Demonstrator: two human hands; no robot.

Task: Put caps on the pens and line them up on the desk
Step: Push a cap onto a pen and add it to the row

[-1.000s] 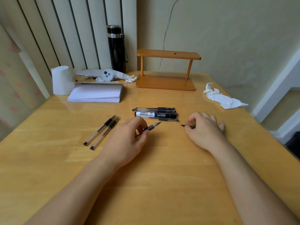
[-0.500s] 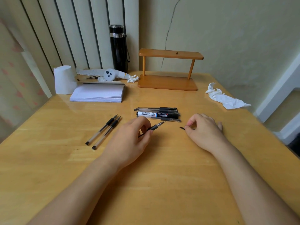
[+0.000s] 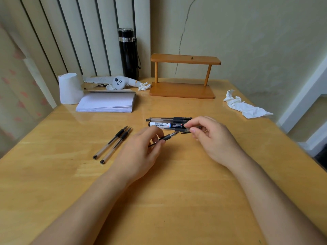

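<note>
My left hand [image 3: 141, 149] grips an uncapped pen [image 3: 168, 137], its tip pointing right and slightly up. My right hand [image 3: 210, 137] pinches a black pen cap [image 3: 185, 132] between thumb and forefinger, the cap's open end a short gap from the pen's tip. Just behind both hands a row of capped pens [image 3: 168, 119] and a white-and-black marker [image 3: 166, 125] lies side by side on the wooden desk [image 3: 177, 191]. Two uncapped pens [image 3: 113, 144] lie diagonally to the left of my left hand.
A white notepad [image 3: 106, 103], a paper roll [image 3: 69, 89] and a white controller [image 3: 120, 83] sit at the back left. A black flask [image 3: 128, 53] stands by the wall. A small wooden shelf [image 3: 184, 76] is at the back, crumpled tissue [image 3: 244, 106] at the right.
My right hand has lifted the cap off the desk and brought it left toward the pen's tip. My left hand has raised the pen slightly.
</note>
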